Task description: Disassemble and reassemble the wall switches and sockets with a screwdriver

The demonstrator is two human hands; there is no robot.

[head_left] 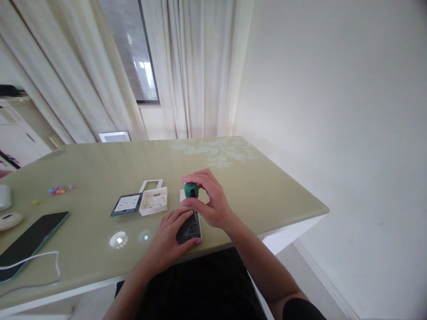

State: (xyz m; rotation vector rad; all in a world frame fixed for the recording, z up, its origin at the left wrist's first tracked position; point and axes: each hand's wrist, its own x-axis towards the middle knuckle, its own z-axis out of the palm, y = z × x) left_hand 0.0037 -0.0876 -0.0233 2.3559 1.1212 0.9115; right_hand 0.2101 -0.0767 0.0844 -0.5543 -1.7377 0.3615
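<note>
My right hand (215,202) is closed round the green and black handle of a screwdriver (191,190), held upright; its shaft and tip are mostly hidden. Below it, near the table's front edge, lies a wall plate (189,230) with a black back and a white rim. My left hand (167,240) grips this plate, thumb at the near end and fingers along the far side. Left of my hands sit an open white mounting box (154,202), a white rectangular frame (159,182) and a dark-rimmed panel with a white middle (126,204). A small white piece (182,195) shows behind the screwdriver.
A glossy greenish table (267,191) carries a phone (33,240), a white cable (57,266), a white rounded object (10,221) and small colourful bits (58,190) on the left. A white wall (350,111) stands to the right, curtains (203,66) at the back.
</note>
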